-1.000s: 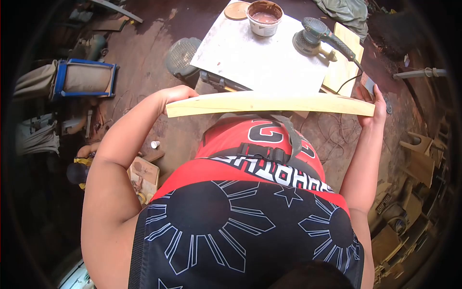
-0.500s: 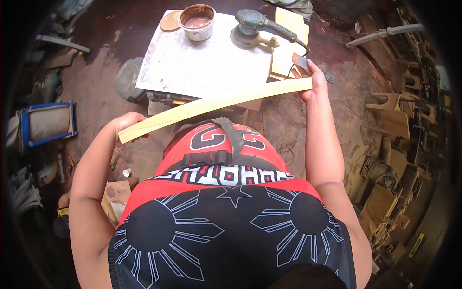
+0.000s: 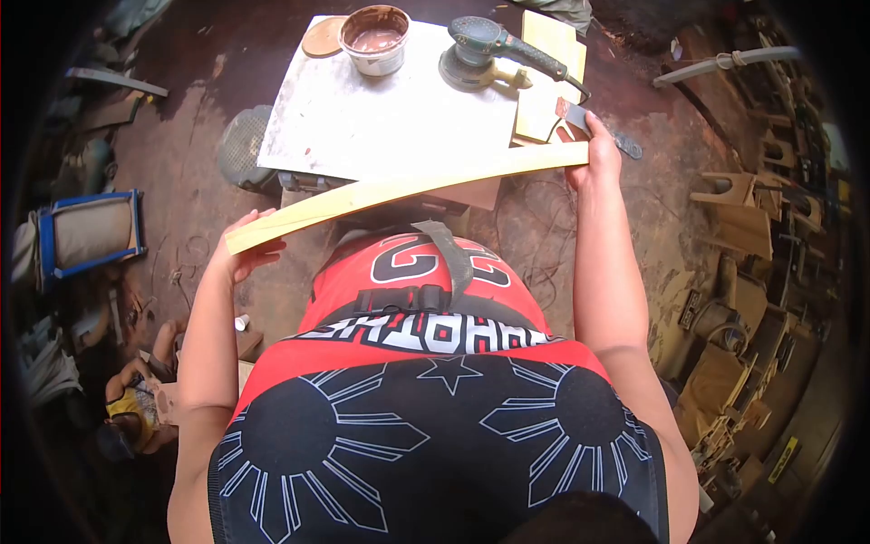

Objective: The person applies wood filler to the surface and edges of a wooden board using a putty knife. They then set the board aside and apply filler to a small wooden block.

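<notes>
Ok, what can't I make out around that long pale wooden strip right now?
Head view only:
- Underside of the long pale wooden strip, turned away from the camera.
- Part of the left hand, covered by the strip's end.
- Small grey flat piece at the right hand: too small to identify, partly covered by fingers.
- Whatever supports the white square board, hidden beneath it.

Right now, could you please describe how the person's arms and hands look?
Both arms are bare, with no sleeves; the left hand and right hand wear no gloves. The sleeveless jersey is red and black with white sun and star outlines.
</notes>
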Demonstrator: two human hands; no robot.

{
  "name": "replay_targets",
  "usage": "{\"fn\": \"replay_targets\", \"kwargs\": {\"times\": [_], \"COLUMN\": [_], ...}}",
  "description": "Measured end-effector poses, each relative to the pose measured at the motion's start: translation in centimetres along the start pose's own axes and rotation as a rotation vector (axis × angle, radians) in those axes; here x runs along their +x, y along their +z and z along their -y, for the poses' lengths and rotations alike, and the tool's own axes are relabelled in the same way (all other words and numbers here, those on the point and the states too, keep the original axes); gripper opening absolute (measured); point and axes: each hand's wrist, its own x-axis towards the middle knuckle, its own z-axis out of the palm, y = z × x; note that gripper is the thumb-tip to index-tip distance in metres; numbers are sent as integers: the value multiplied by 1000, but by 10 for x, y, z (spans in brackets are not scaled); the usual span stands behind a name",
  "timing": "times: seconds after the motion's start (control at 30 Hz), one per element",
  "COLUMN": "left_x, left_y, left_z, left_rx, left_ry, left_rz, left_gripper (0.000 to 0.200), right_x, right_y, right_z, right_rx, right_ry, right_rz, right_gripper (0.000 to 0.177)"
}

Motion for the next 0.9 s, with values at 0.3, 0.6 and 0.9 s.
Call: {"fn": "replay_targets", "kwargs": {"times": [0.3,0.6,0.9], "left_x": [-39,-28,-13], "left_y": [19,17,6], "left_z": [21,13,7], "left_rx": [627,504,550], "left_ry": [820,874,1085], "left_rz": [-80,65,253], "left_gripper": [49,46,55], "right_x": [24,-117,-287], "right_y": [4,41,115], "right_z": [-1,11,-93], "right_rx": [-24,-606,-1329], "right_ry": [-43,-856,-1050], "right_rz": [13,-154,528], "right_gripper": [39,28,33]}}
